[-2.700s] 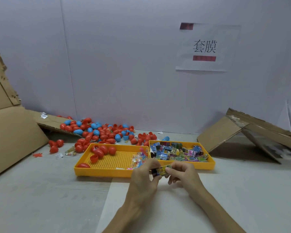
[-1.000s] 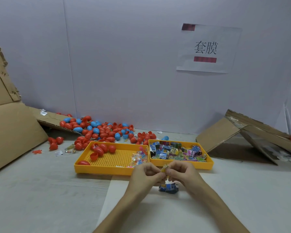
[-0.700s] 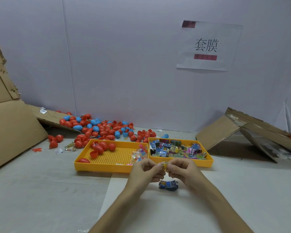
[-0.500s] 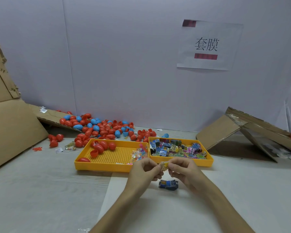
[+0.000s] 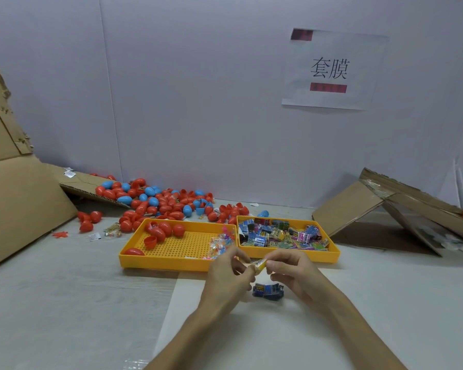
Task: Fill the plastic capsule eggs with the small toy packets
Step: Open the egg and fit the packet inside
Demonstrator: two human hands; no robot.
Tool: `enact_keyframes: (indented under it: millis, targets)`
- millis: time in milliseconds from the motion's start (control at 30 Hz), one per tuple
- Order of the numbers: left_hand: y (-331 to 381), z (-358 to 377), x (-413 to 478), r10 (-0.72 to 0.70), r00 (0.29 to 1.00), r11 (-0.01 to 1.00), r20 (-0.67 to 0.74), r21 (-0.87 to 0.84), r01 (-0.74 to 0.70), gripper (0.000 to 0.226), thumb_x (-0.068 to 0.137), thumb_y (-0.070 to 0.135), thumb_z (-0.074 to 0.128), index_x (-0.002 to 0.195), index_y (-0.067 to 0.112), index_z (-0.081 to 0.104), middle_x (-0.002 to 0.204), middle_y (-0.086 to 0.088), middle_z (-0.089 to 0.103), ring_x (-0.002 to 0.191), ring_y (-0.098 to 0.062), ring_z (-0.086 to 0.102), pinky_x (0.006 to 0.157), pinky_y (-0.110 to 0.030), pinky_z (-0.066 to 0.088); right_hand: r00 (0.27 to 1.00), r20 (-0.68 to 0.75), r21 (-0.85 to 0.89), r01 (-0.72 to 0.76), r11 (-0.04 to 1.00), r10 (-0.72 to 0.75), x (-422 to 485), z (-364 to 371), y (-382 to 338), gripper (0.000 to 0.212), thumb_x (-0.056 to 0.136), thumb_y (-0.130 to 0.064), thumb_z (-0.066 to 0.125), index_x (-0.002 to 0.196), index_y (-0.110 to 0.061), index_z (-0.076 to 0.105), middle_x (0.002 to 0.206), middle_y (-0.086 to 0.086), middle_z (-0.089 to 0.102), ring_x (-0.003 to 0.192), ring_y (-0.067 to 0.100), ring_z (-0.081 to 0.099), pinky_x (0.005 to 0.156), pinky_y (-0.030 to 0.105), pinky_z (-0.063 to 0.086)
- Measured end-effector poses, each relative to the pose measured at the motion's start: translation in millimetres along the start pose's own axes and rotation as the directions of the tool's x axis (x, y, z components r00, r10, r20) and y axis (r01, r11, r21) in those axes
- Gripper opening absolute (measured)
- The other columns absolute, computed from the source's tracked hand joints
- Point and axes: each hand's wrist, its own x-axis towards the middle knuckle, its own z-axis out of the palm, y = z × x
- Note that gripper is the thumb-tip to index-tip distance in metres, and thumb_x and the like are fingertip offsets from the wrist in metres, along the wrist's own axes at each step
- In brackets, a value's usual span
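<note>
Pinching a small yellow packet (image 5: 260, 263) by its ends, the left hand (image 5: 226, 276) and right hand (image 5: 294, 273) hold it above the table, just on the near side of the right tray (image 5: 328, 257). Long axis runs left-right, right end slightly raised. Fingertips cover both ends; print illegible. A blue packet (image 5: 267, 291) lies below.

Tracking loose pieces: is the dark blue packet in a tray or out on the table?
Out: the dark blue packet lies on the table, in front of the right tray.
</note>
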Motion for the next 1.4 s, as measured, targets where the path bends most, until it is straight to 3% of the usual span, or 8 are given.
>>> enact_keyframes:
  millis: [133, 367, 567, 733, 900, 1133, 1300, 1400]
  targets:
    - [2.6, -0.6, -1.3, 0.054, 0.998, 0.999, 0.03, -0.001, -0.054, 0.02, 0.094, 0.015, 0.067, 0.109, 0.026, 0.06, 0.088, 0.002, 0.071, 0.068, -0.012, 0.071, 0.055, -0.019, 0.053, 1.0, 0.016, -0.053, -0.001, 0.999, 0.001, -1.6, 1.8, -0.6, 0.012, 0.081, -0.013, 0.08, 0.088, -0.004, 0.076, 0.079, 0.011, 0.064, 0.073, 0.017, 0.058, 0.066, 0.027, 0.051]
    - [1.5, -1.7, -0.6, 0.16, 0.987, 0.984, -0.006, 0.086, -0.159, 0.016, 0.096, 0.016, 0.066, 0.098, 0.032, 0.065, 0.082, 0.005, 0.071, 0.068, -0.009, 0.069, 0.059, -0.019, 0.055, 0.997, 0.066, -0.096, -0.022, 0.995, 0.029, -2.3, 4.7, -2.7, 0.013, 0.08, -0.021, 0.076, 0.085, -0.009, 0.077, 0.08, 0.008, 0.065, 0.073, 0.014, 0.06, 0.066, 0.025, 0.05]
    - [0.4, -1.4, 0.9, 0.125, 0.992, 0.988, -0.017, 0.096, -0.123, 0.004, 0.092, 0.023, 0.072, 0.094, 0.023, 0.068, 0.075, 0.006, 0.071, 0.066, -0.007, 0.068, 0.06, -0.021, 0.056, 1.0, 0.029, -0.005, 0.002, 1.0, -0.001, -0.9, 2.1, -1.6, 0.013, 0.077, -0.018, 0.077, 0.084, -0.006, 0.078, 0.077, 0.007, 0.064, 0.073, 0.014, 0.059, 0.067, 0.025, 0.049]
    - [3.3, -3.4, 2.2, 0.017, 0.999, 1.0, 0.05, -0.009, -0.017, 0.011, 0.095, 0.028, 0.069, 0.098, 0.017, 0.068, 0.075, -0.003, 0.074, 0.055, -0.008, 0.066, 0.045, -0.017, 0.045, 0.999, 0.054, 0.019, 0.004, 1.0, -0.005, -1.3, 1.7, -3.6, 0.015, 0.08, -0.018, 0.074, 0.087, -0.005, 0.075, 0.085, 0.013, 0.066, 0.073, 0.019, 0.059, 0.066, 0.027, 0.049]
    - [3.5, -3.4, 3.4, -0.034, 0.999, 0.997, 0.008, -0.064, 0.034, 0.006, 0.091, 0.02, 0.073, 0.094, 0.016, 0.069, 0.071, -0.004, 0.072, 0.048, -0.001, 0.06, 0.042, -0.013, 0.041, 0.998, 0.04, 0.007, -0.051, 0.999, 0.05, -1.8, 4.4, -4.3, 0.019, 0.079, -0.017, 0.074, 0.096, -0.008, 0.08, 0.075, 0.004, 0.064, 0.062, 0.014, 0.05, 0.059, 0.025, 0.042]
    - [6.4, -2.1, 0.8, 0.04, 0.994, 0.998, -0.102, -0.044, -0.045, 0.011, 0.087, 0.02, 0.077, 0.083, 0.024, 0.068, 0.066, 0.003, 0.068, 0.061, -0.003, 0.065, 0.052, -0.016, 0.049, 0.997, 0.034, -0.008, -0.072, 0.997, 0.072, -3.2, 6.2, -8.1, 0.022, 0.083, -0.017, 0.07, 0.099, -0.005, 0.078, 0.076, 0.004, 0.064, 0.063, 0.013, 0.05, 0.059, 0.023, 0.043]
    - [7.5, -0.7, -3.0, 0.148, 0.979, 0.987, -0.143, 0.081, -0.138, 0.016, 0.087, 0.02, 0.078, 0.081, 0.027, 0.065, 0.068, 0.008, 0.066, 0.068, -0.009, 0.067, 0.057, -0.014, 0.05, 0.995, 0.033, -0.021, -0.09, 0.996, 0.091, -2.7, 7.4, -7.6, 0.019, 0.085, -0.017, 0.074, 0.098, -0.004, 0.078, 0.077, 0.006, 0.062, 0.065, 0.014, 0.048, 0.059, 0.024, 0.042]
    - [6.8, -0.9, -2.2, 0.169, 0.976, 0.982, -0.135, 0.112, -0.155, 0.015, 0.086, 0.021, 0.078, 0.081, 0.026, 0.065, 0.068, 0.009, 0.066, 0.068, -0.005, 0.065, 0.057, -0.014, 0.049, 0.996, 0.056, -0.004, -0.072, 0.997, 0.072, -3.3, 4.4, -7.5, 0.015, 0.082, -0.017, 0.076, 0.094, -0.008, 0.079, 0.076, 0.005, 0.063, 0.065, 0.015, 0.049, 0.06, 0.024, 0.044]
